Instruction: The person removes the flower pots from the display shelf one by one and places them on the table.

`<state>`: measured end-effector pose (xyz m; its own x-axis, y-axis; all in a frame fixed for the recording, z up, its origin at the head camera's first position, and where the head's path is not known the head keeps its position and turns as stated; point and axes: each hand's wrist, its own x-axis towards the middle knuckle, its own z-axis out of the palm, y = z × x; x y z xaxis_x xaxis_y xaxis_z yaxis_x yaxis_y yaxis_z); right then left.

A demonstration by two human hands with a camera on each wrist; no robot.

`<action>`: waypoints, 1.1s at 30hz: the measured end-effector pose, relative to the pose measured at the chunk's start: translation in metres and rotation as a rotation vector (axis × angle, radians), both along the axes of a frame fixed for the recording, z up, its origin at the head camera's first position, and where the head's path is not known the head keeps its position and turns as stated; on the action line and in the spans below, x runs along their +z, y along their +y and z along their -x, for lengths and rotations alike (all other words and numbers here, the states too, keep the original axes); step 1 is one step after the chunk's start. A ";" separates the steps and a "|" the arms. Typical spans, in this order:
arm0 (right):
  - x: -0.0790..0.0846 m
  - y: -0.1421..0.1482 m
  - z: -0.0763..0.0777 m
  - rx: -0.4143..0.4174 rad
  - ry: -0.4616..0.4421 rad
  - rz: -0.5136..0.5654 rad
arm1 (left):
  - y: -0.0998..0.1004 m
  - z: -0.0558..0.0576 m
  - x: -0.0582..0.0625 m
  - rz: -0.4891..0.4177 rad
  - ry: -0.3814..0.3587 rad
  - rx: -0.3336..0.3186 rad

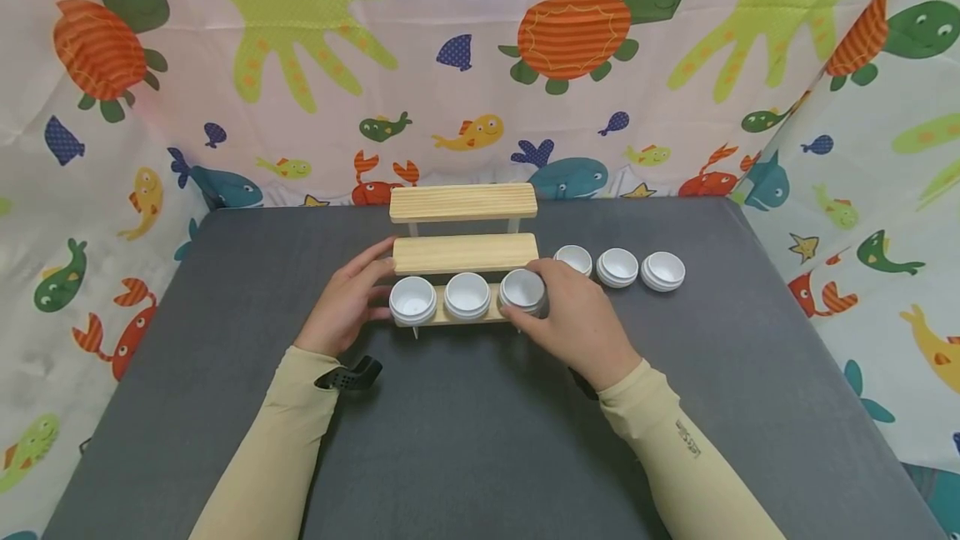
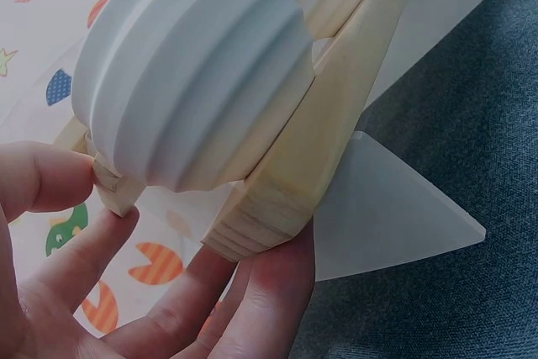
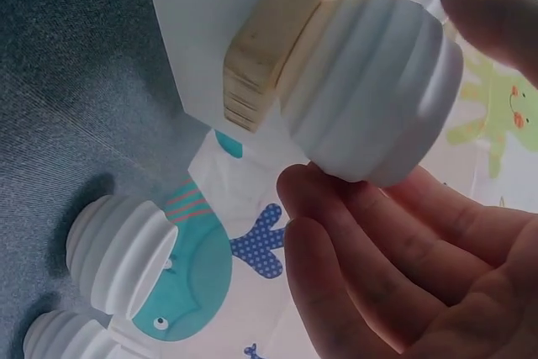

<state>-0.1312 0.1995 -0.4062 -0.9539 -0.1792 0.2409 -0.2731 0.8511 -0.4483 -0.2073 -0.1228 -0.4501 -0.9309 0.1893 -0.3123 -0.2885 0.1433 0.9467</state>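
A three-tier wooden stand (image 1: 463, 253) with translucent side supports stands on the table. Its lowest board carries three small white ribbed pots in a row: a left pot (image 1: 412, 300), a middle pot (image 1: 467, 296) and a right pot (image 1: 522, 287). At the stand's left end, my left hand (image 1: 341, 307) holds the board ends, with thumb and index finger at the middle board and other fingers against the lowest one. My right hand (image 1: 585, 315) grips the right pot between thumb and fingers; in the right wrist view this pot (image 3: 374, 90) sits against the board's end.
Right of the stand, three more white pots stand in a row: a near-hand pot (image 1: 573, 258) partly hidden by my right hand, a middle one (image 1: 617, 268) and an outer one (image 1: 663, 272). A sea-animal cloth (image 1: 480, 40) hangs behind the grey table (image 1: 465, 457).
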 end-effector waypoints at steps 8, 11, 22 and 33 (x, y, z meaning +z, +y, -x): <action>0.001 0.000 0.001 -0.004 -0.004 0.001 | 0.001 0.001 0.001 -0.003 0.007 -0.001; 0.001 0.000 0.001 -0.003 -0.008 0.006 | 0.001 0.001 0.001 -0.003 0.004 0.003; 0.001 0.001 0.000 -0.001 -0.022 0.005 | -0.001 0.000 0.000 -0.010 -0.002 0.004; 0.003 0.007 -0.001 -0.016 -0.020 0.005 | 0.000 -0.001 0.000 -0.027 0.007 0.009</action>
